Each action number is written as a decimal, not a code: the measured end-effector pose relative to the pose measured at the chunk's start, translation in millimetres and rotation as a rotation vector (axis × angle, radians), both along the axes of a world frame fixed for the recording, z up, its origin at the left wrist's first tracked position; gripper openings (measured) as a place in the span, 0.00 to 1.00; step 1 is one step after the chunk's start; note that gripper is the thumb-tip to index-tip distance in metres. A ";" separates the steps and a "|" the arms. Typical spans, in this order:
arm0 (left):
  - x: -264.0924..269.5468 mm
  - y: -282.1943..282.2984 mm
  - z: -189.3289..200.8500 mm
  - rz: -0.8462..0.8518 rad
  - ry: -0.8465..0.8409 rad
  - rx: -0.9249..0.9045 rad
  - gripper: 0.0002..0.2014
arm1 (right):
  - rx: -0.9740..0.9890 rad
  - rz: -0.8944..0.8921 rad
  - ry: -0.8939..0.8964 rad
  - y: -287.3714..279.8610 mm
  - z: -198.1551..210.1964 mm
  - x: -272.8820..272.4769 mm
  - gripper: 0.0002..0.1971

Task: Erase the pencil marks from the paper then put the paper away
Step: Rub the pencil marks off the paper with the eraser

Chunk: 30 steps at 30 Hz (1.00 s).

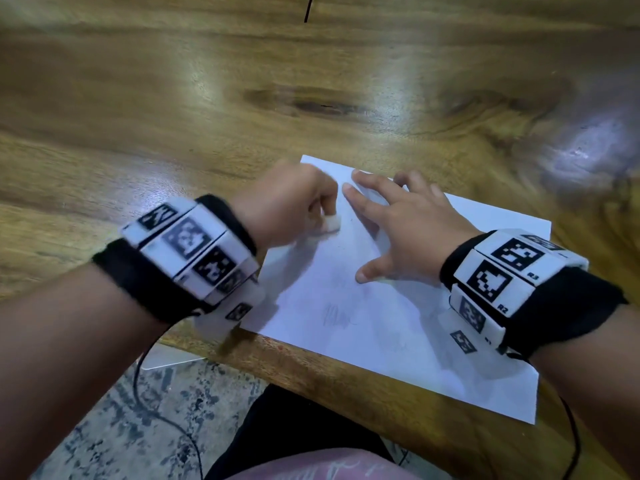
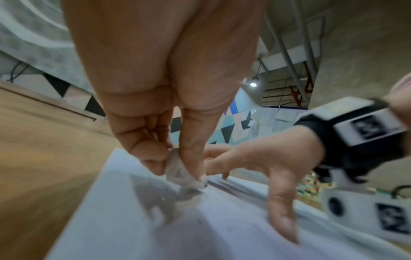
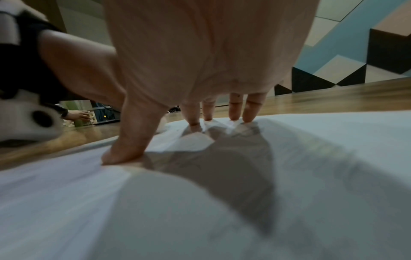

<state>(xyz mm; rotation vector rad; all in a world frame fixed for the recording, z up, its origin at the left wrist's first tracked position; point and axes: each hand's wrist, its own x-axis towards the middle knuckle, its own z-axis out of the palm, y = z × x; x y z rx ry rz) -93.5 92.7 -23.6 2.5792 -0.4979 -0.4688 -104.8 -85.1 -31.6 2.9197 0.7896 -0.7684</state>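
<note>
A white sheet of paper (image 1: 398,317) lies near the front edge of the wooden table (image 1: 173,116), with faint pencil marks (image 1: 337,315) on its near half. My left hand (image 1: 294,206) pinches a small white eraser (image 1: 330,223) between thumb and fingers, its tip pressed on the paper's far left part. The left wrist view shows the eraser (image 2: 180,173) between thumb and forefinger against the paper (image 2: 124,219). My right hand (image 1: 401,220) lies spread on the paper with straight fingers, holding it flat. In the right wrist view its fingertips (image 3: 246,117) and thumb press the paper (image 3: 222,211).
The table's front edge (image 1: 346,372) runs just below the paper. Under it lie a speckled floor (image 1: 138,410), a black cable (image 1: 156,414) and my lap. A dark knot (image 1: 322,105) marks the wood beyond the paper.
</note>
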 end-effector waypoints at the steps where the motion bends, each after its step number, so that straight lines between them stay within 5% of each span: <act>1: 4.8 -4.1 -1.6 0.005 -0.005 0.017 0.03 | -0.001 0.002 0.000 0.1 -0.1 0.0 0.57; 6: -35.0 4.5 -6.1 -0.148 0.064 0.036 0.18 | -0.001 0.002 0.002 -0.9 -0.4 1.2 0.57; 8: -39.6 6.3 -5.5 -0.180 0.133 0.035 0.11 | 0.001 0.004 0.001 -0.9 -0.2 0.8 0.56; 12: -3.0 -5.8 -2.4 -0.051 -0.003 -0.002 0.04 | 0.010 0.003 -0.005 -1.1 -0.5 0.5 0.56; 20: -46.2 -1.5 -11.5 -0.199 0.140 0.022 0.13 | 0.016 0.008 0.004 -2.1 -0.4 1.4 0.56; 25: -5.3 -12.2 -2.5 -0.096 -0.008 0.035 0.01 | 0.025 0.005 0.000 -1.7 -0.5 0.8 0.57; 30: -35.9 -3.9 -16.4 -0.167 0.054 0.025 0.14 | 0.016 0.004 0.007 -1.7 -0.7 1.4 0.57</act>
